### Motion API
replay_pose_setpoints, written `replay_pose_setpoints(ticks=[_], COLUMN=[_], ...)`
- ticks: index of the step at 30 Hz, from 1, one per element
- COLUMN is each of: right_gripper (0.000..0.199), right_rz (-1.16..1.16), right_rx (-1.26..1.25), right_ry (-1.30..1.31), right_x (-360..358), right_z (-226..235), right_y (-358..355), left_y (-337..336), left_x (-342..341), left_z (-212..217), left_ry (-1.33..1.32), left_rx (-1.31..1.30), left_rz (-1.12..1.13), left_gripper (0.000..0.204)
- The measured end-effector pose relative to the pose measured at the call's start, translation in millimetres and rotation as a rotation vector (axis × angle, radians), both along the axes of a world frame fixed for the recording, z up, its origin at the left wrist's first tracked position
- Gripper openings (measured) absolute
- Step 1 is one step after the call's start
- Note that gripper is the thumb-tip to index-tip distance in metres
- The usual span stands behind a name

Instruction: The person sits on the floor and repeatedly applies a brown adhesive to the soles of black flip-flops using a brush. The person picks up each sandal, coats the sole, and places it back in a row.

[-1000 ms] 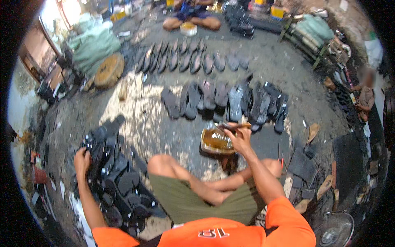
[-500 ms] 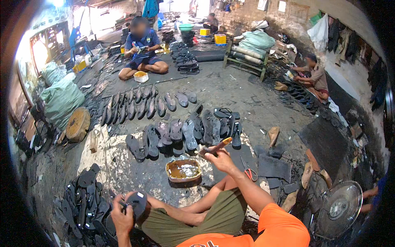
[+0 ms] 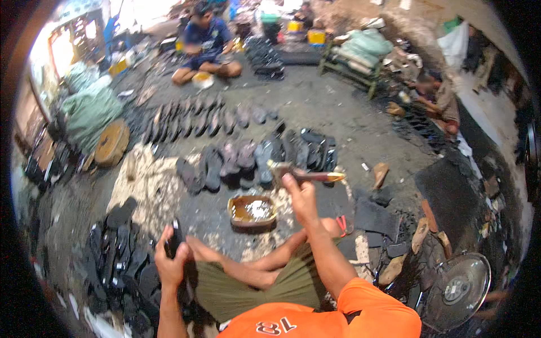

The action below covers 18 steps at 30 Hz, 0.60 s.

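My left hand [image 3: 170, 260] grips a black sandal [image 3: 176, 235], raised above the heap of dark sandals [image 3: 115, 253] at my left and turned nearly edge-on. In my right hand [image 3: 303, 197] is a brush [image 3: 315, 176] with a reddish-brown, yellow-tipped handle; its blurred pale head points left. The brush is above and to the right of a tub [image 3: 253, 225] of shiny amber-brown liquid, apart from it. Beyond the tub stands a row of dark sandals [image 3: 230, 160]. The fingertips around the sandal are partly hidden.
Red-handled scissors [image 3: 342, 225] lie by my right knee. Wooden foot forms [image 3: 420, 235] and a fan [image 3: 459, 290] are at right. Farther off lie more sandal soles [image 3: 194, 121] and a round wooden block [image 3: 111, 142]. Another person [image 3: 205, 48] sits beyond; one more [image 3: 442, 104] is at right.
My left hand has raised the sandal and turned it from sole-face view to edge-on. My right hand has moved up slightly with the brush, whose handle now lies more level. The view has shifted.
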State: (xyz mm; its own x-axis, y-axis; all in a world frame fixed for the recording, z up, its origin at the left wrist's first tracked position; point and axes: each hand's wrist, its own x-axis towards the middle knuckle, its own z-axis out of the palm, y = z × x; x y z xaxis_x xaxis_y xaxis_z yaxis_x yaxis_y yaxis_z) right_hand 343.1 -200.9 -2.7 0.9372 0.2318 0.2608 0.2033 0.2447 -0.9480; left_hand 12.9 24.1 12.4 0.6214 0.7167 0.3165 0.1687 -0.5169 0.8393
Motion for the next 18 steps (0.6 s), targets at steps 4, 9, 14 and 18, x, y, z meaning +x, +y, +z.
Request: replay_pose_setpoints(ticks=[4, 9, 14, 18], right_gripper=[0.031, 0.037, 0.03, 0.033], right_rz=[0.32, 0.437, 0.349, 0.438], right_rx=[0.069, -0.2, -0.24, -0.294], right_ry=[0.217, 0.015, -0.264, -0.469], right_x=[-83, -153, -138, -150], right_z=[77, 35, 45, 35], right_y=[28, 72, 82, 57], left_y=[-12, -70, -87, -66], left_x=[42, 75, 66, 84], left_z=[-15, 33, 9, -3], left_ry=[-0.601, -0.799, -0.791, -1.061], left_rx=[-1.198, -1.229, -1.288, -1.486], left_rz=[-0.064, -0.256, -0.191, -0.53], left_gripper=[0.033, 0.042, 0.048, 0.052])
